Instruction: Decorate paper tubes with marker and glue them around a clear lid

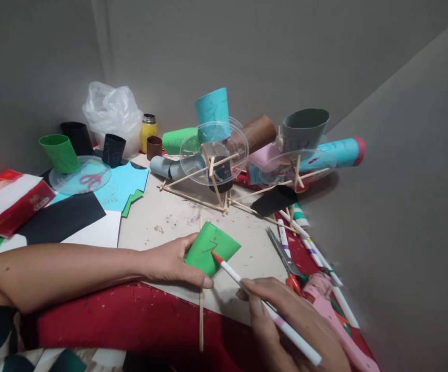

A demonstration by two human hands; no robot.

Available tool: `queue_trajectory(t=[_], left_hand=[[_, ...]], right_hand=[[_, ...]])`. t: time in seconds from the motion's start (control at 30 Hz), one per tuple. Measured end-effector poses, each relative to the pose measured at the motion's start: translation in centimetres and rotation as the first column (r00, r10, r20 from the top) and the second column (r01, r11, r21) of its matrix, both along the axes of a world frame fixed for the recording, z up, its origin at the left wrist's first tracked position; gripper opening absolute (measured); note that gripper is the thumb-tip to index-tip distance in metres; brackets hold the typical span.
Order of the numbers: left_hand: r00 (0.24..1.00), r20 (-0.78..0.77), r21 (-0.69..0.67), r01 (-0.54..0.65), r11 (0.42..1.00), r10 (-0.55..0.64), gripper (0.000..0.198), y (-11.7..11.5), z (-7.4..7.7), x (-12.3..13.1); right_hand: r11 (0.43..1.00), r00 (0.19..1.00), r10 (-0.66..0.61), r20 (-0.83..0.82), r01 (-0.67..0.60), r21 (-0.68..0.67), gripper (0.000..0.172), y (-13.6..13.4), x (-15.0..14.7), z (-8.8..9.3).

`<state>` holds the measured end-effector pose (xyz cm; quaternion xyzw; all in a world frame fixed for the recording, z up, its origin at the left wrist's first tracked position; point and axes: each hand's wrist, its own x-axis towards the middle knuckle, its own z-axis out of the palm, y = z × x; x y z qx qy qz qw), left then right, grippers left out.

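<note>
My left hand (181, 263) grips a green paper tube (202, 253) from its left side, thumb below and fingers behind. Red-brown pen strokes mark the tube's front. In my right hand (286, 315) is a white felt-tip marker (239, 281), pinched like a pen. Its red tip meets the tube at the strokes. A thin wooden stick (201, 320) runs up underneath the tube, partly hidden by it. Scissors (286, 256) with orange handles lie just beyond my right hand.
Stick frames (192, 199) carry a clear plastic disc (243, 155) and coloured paper tubes, including a blue tube (212, 113). At left are a red box (10, 201), coloured paper (130, 183) and a green cup-shaped tube (59, 155). Several markers and a pink glue gun (343, 330) lie right.
</note>
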<state>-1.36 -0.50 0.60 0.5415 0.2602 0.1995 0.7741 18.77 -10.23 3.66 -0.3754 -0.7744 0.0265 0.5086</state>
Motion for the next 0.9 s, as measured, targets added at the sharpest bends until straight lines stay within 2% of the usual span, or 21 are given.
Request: queue_trajectory(t=[0.3,0.53,0.67,0.77,0.9], left_hand=[[1.0,0.001,-0.051,-0.021,0.998,0.021,0.07,0.0,-0.4,0.0],[1.0,0.012,-0.019,-0.013,1.0,0.013,0.07,-0.1,-0.2,0.0],[1.0,0.013,0.003,-0.004,1.0,0.004,0.064,-0.1,0.1,0.0],[1.0,0.003,-0.019,-0.007,1.0,0.007,0.065,0.0,0.1,0.0],[1.0,-0.011,-0.037,-0.015,0.999,0.015,0.068,0.0,-0.2,0.0]], right_hand=[[0.995,0.996,0.068,0.056,-0.063,-0.082,0.028,-0.4,-0.6,1.1],[0.999,0.998,-0.05,-0.04,0.051,0.003,0.036,-0.4,-0.3,0.3],[0.998,0.998,-0.05,-0.042,0.051,0.024,0.04,-0.2,0.0,-0.2],[0.999,0.999,-0.042,-0.029,0.043,0.019,0.036,-0.2,-0.1,0.1],[0.998,1.0,-0.015,0.017,0.016,-0.057,0.03,-0.4,-0.6,1.1]])
